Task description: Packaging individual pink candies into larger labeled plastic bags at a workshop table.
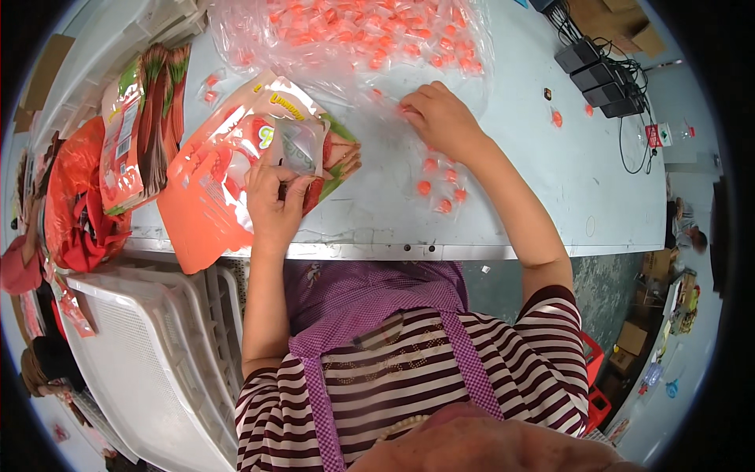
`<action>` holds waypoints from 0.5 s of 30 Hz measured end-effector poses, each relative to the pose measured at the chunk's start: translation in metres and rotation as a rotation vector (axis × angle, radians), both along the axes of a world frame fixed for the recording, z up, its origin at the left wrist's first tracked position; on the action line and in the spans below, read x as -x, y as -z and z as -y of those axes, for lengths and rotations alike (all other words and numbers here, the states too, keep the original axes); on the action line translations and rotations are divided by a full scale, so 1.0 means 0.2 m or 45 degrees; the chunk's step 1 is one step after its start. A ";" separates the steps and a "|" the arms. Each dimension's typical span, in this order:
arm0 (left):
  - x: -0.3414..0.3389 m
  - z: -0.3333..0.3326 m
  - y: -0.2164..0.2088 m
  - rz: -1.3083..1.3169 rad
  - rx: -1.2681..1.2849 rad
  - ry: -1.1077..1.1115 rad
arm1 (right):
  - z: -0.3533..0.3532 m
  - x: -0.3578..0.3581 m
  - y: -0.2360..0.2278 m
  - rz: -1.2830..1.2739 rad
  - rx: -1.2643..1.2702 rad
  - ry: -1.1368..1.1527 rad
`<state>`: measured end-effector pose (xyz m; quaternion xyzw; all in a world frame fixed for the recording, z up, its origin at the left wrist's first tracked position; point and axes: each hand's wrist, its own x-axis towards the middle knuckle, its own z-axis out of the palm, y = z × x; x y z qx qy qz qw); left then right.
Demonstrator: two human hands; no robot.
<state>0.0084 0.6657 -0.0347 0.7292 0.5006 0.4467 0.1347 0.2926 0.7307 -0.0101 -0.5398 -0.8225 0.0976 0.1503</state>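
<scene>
A fanned stack of printed stand-up pouches [206,189], red with a strawberry picture, lies at the table's front edge, left of centre. My left hand [275,200] is closed on the top pouch, thumb and fingers pinched near its silvery, see-through patch [302,148]. My right hand [444,119] is at the near edge of a large clear plastic bag [346,79], fingers curled together; what they hold is hidden. Many small orange-red wrapped candies [377,31] fill the bag. Several loose ones [425,188] lie under my right forearm.
Another bundle of pouches [130,141] stands at the left beside a red plastic bag [75,197]. White plastic trays [126,338] are stacked below the table's left edge. Black power adapters with cables [602,82] sit at the far right. A few candies [557,119] lie nearby.
</scene>
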 end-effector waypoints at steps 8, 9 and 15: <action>0.00 0.01 0.01 -0.038 0.010 -0.016 | -0.11 0.09 0.07 -0.078 -0.445 0.009; 0.00 0.01 0.01 0.008 0.090 -0.026 | -0.14 0.12 0.10 -0.084 -0.448 0.015; 0.02 0.01 0.03 0.034 0.161 -0.051 | -0.19 0.16 0.12 0.063 -0.246 -0.054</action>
